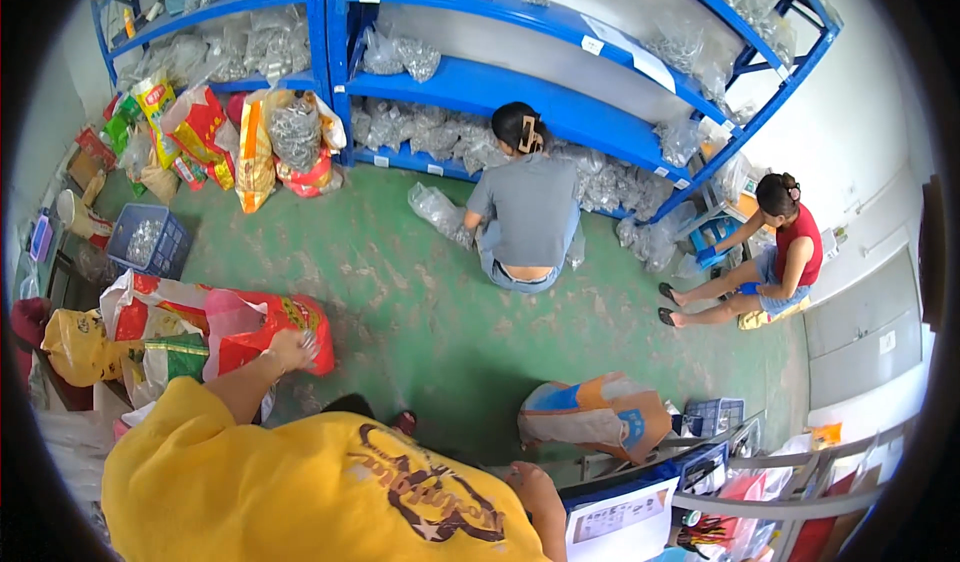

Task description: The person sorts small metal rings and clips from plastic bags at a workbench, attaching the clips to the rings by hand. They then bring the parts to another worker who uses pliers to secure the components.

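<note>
My left arm, in a yellow sleeve, reaches out over a group of printed woven sacks. At its end my left hand (293, 350) is against a red sack (312, 324), with its fingers curled. Something small and greyish shows at the fingertips, too small to name. Beside the red sack lie a white and red sack (135, 307) and a yellow bag (80, 347). My right hand (525, 477) is low in front of my body, near a clipboard with a printed sheet (622, 524). Its fingers are mostly hidden.
Blue shelves (470, 87) hold clear bags of metal parts. A person in grey (530, 202) squats there with a clear bag (436, 209); another in red (795, 252) sits at the right. A blue crate (150, 242) and a large sack (575, 412) stand on the green floor.
</note>
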The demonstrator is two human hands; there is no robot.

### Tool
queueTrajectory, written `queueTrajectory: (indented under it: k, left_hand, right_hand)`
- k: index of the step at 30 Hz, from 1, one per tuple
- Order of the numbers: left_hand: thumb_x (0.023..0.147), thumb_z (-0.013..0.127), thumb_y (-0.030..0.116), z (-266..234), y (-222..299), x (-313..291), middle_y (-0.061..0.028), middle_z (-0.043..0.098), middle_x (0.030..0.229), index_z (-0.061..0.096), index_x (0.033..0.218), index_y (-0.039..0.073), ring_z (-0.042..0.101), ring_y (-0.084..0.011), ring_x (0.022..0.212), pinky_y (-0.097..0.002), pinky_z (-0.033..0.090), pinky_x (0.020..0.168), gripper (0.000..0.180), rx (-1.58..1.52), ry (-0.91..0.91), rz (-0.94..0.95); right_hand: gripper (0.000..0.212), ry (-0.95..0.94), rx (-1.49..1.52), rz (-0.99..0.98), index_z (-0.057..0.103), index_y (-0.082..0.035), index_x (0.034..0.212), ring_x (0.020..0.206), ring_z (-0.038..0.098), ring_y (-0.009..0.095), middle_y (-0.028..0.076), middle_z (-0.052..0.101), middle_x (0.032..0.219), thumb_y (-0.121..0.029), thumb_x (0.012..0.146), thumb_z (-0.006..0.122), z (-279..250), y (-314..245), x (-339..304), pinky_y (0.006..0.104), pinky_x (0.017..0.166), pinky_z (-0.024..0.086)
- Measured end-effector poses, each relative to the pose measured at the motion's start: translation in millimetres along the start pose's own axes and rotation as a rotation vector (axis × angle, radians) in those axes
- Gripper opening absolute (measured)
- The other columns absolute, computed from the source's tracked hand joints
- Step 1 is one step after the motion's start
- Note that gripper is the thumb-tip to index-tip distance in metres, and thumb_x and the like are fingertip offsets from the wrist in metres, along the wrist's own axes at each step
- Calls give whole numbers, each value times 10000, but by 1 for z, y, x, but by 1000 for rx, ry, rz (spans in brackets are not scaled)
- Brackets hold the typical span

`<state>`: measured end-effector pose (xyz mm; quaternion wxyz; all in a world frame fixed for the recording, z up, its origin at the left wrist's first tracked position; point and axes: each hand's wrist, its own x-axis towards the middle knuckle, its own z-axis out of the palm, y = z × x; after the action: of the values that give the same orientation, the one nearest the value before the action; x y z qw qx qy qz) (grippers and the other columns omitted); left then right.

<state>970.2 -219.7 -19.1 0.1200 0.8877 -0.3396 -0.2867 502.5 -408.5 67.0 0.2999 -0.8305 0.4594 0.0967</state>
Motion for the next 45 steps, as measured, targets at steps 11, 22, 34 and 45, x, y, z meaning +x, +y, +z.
queueTrajectory:
  k: [11,22,34,45]
  left_hand:
    - [781,618,104,-43,238,214,-54,584,644,590,770,-6,595,-116,571,-254,453,520,114,-290,-484,506]
    - [810,587,127,-21,496,237,-44,623,667,614,793,-10,592,-96,566,-231,454,532,141,-167,-912,884]
    - [897,485,151,26,784,190,-55,580,861,529,920,18,579,-91,695,-283,517,748,141,-1237,-1626,233]
    - [894,496,160,78,968,243,-33,579,871,539,939,34,557,-83,723,-284,503,771,140,-1316,-1757,205]
  right_hand:
    - [339,214,95,323,581,-12,1019,932,556,363,213,576,1026,-211,749,631,-92,-40,85,401,786,461]
    - [271,619,372,547,587,19,1002,897,592,310,175,605,983,-87,755,625,-188,-48,100,335,752,475]
    - [437,1315,1312,160,405,-26,1222,1148,415,205,104,455,1205,-34,808,546,-374,133,216,320,959,316]
    - [199,1445,-316,104,637,-107,834,710,470,189,-2,514,742,-67,640,661,-525,230,311,321,711,307]
